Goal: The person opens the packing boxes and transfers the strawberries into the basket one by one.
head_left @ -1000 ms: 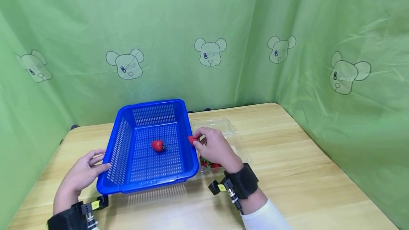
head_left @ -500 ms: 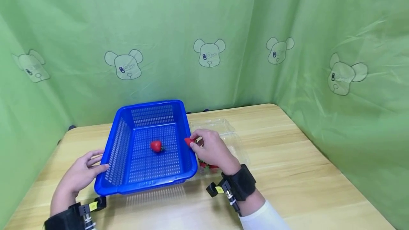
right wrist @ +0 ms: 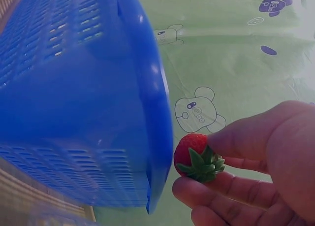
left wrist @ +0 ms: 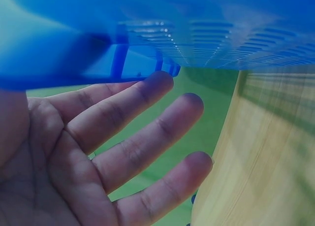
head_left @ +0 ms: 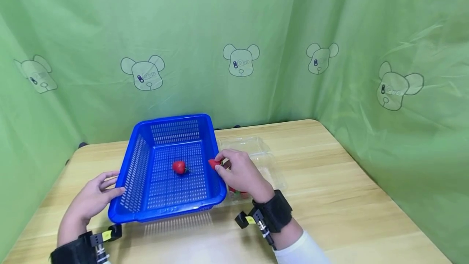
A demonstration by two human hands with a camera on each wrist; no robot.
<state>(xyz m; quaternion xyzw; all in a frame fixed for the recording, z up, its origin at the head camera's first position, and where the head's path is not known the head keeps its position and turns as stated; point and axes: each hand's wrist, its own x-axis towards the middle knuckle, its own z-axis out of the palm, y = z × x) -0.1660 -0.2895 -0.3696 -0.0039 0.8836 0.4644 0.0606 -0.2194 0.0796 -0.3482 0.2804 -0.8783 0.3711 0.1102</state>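
A blue slotted plastic basket point(head_left: 168, 212) is on the wooden table, one red strawberry point(head_left: 179, 167) lying on its floor. My left hand point(head_left: 91, 197) holds the basket's left rim, thumb over the top. In the left wrist view the other fingers point(left wrist: 147, 132) spread loosely below the rim. My right hand point(head_left: 242, 173) pinches a second strawberry point(right wrist: 191, 150) between thumb and fingertips, its green leaves toward the palm. That berry is right at the basket's right rim, overlapping it in the head view.
Right of the basket lies a clear plastic clamshell box point(head_left: 271, 170), lid folded back, with several strawberries point(head_left: 237, 191) partly hidden under my right wrist. A green curtain point(head_left: 198, 84) with printed bear heads hangs behind and beside the table point(head_left: 329, 199).
My right hand has moved a little left with its strawberry, from just outside the basket's right rim to over it. The left hand keeps its hold on the basket.
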